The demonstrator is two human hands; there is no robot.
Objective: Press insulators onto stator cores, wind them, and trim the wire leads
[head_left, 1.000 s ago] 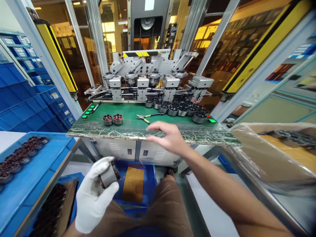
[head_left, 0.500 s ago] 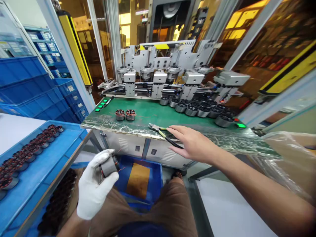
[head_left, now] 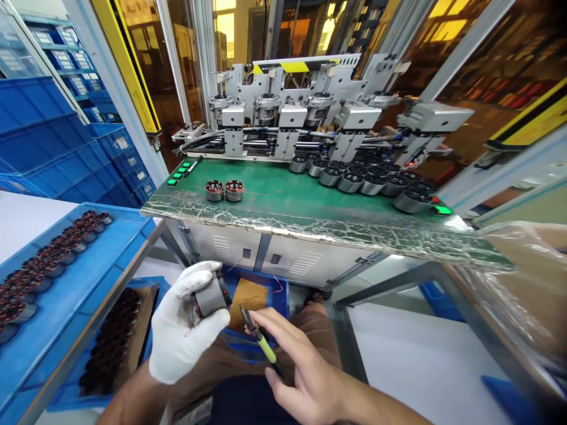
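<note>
"Two hands are in front of the green bench top [head_left: 274, 205]. What does each one hold?"

"The left hand [head_left: 179, 333], gloved in white, is closed around a grey wound ring [head_left: 211, 298], in front of the green bench top and lower than it. The bare right hand [head_left: 305, 367] has its fingers around the pliers [head_left: 266, 349]. Both hands are apart from each other. The pliers point toward the ring, near thin wires [head_left: 279, 284]; whether they touch one, I cannot tell."

"How would such a ring behave in the hand?"

"By my judgement, it is compact but rather heavy, with a stiff wall, maybe smooth enough to slip a little. The fragile part should be the wires, which probably bend easily. So it is better to grip the outer grey wall, as these fingers do, and not to press the wound end."

"And farther away?"

"On the left part of the green bench top stand two copper-wound rings [head_left: 234, 191], side by side. On its right part, many black-topped rings [head_left: 352, 180] are crowded. Behind it is the machine [head_left: 290, 113]; to its left, a blue tray [head_left: 128, 219] bears rows of wound rings [head_left: 57, 251]."
</note>
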